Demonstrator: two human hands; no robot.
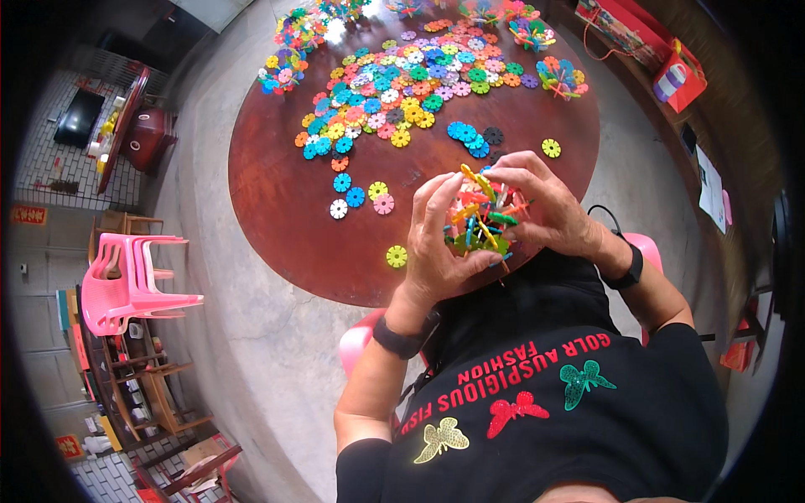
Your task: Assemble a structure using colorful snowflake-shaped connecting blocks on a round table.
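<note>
Between my two hands is a ball built from interlocking plastic discs (480, 216), in red, yellow, green, blue and orange. My left hand (436, 239) cups its left side, thumb underneath. My right hand (549, 205) curls around its right side with the fingers over the top. The ball is held above the near edge of the round table (293, 251). Just beyond my hands lie several blue discs (468, 137) and black discs (493, 135). One yellow disc (396, 256) rests left of my left hand, and another yellow disc (551, 147) lies beyond my right hand.
A wide spread of loose colored notched discs (402, 84) covers the table's far half. Finished-looking disc clusters (563, 77) stand along the far rim. Pink plastic chairs (126, 285) are at left. A red bag (679, 75) sits on a side surface at right.
</note>
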